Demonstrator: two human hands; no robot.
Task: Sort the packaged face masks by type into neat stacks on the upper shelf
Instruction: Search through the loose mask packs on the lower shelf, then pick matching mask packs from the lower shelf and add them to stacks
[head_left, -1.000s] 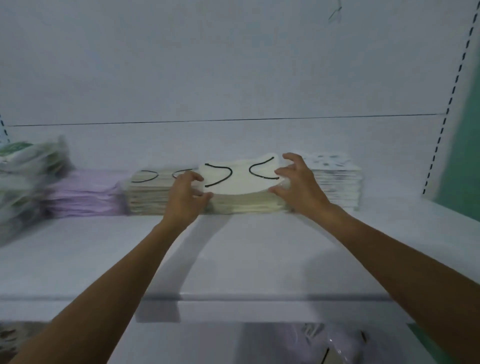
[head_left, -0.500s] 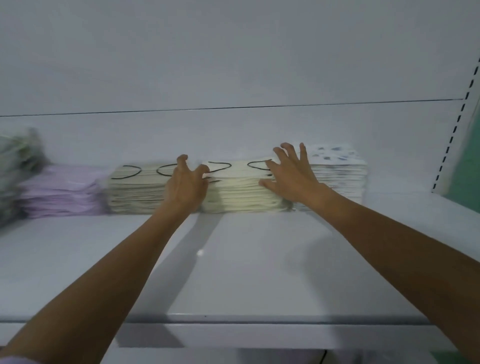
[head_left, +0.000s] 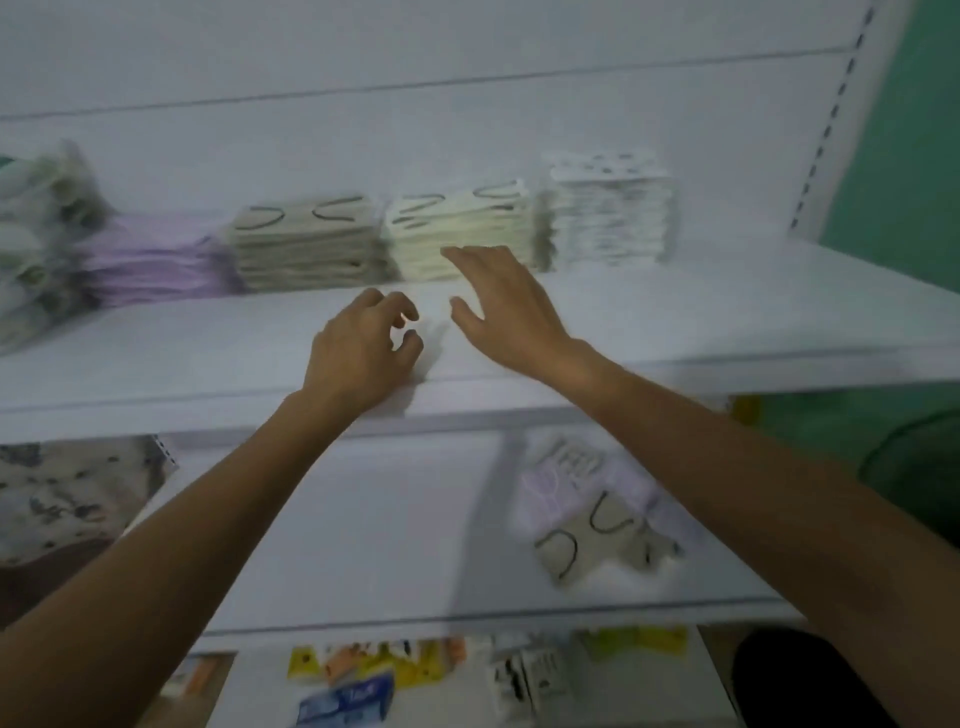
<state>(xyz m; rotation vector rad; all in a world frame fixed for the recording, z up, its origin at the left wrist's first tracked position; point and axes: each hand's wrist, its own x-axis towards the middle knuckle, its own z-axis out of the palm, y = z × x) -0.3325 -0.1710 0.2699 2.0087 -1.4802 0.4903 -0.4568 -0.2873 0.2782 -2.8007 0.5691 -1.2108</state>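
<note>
Across the middle of the frame, the upper shelf (head_left: 675, 322) carries a row of flat stacks: greenish packs (head_left: 36, 228), lilac stack (head_left: 150, 260), beige stack (head_left: 306, 244), cream stack (head_left: 457, 234) and white patterned stack (head_left: 608, 218). Both hands are empty in front of the cream one, the left hand (head_left: 358, 353) loosely curled, the right hand (head_left: 504, 301) spread. Loose masks (head_left: 592, 530) lie lower right. Likely next: lift one flat, match its colour and square its edges. The film wrappers look slick, so stacks may slide.
</note>
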